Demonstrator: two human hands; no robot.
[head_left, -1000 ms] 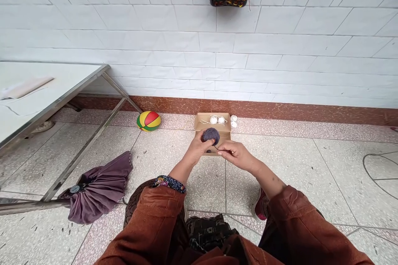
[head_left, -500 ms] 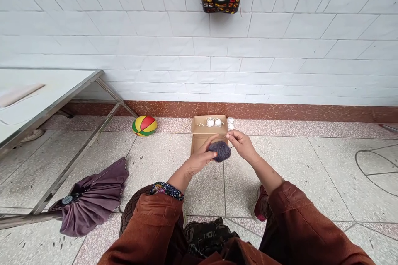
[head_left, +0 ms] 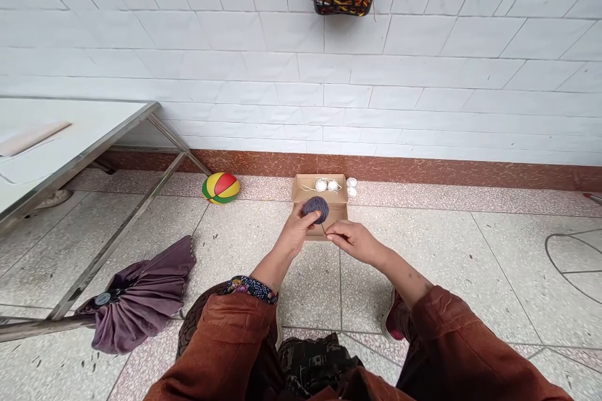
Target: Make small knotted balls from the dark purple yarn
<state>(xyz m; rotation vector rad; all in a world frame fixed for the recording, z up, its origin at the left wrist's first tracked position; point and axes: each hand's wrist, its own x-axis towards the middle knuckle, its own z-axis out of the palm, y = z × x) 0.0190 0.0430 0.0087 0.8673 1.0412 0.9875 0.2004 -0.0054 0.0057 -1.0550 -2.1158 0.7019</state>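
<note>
My left hand point(head_left: 297, 229) is closed round a dark grey-purple ball of yarn point(head_left: 315, 208), thumb across its near side. Just to the right and lower, my right hand point(head_left: 353, 240) pinches the yarn's strand, which runs from the ball to the fingertips. Both hands are over an open cardboard box point(head_left: 335, 219) on the floor, and the ball hides part of it. On the box's far flap lie two small white yarn balls point(head_left: 326, 185) with loose strands. More white balls point(head_left: 352, 187) sit beside the box on the right.
A yellow, red and green ball point(head_left: 221, 188) rests near the wall. At left stands a metal-framed table point(head_left: 94, 131), with a folded purple cloth item point(head_left: 141, 301) by its leg. A black basket point(head_left: 347, 3) hangs on the tiled wall. A wire loop point(head_left: 571, 266) lies at right.
My left hand has raised the yarn ball slightly and moved it left. My right hand has swung from above the ball to below and right of it, still holding the strand.
</note>
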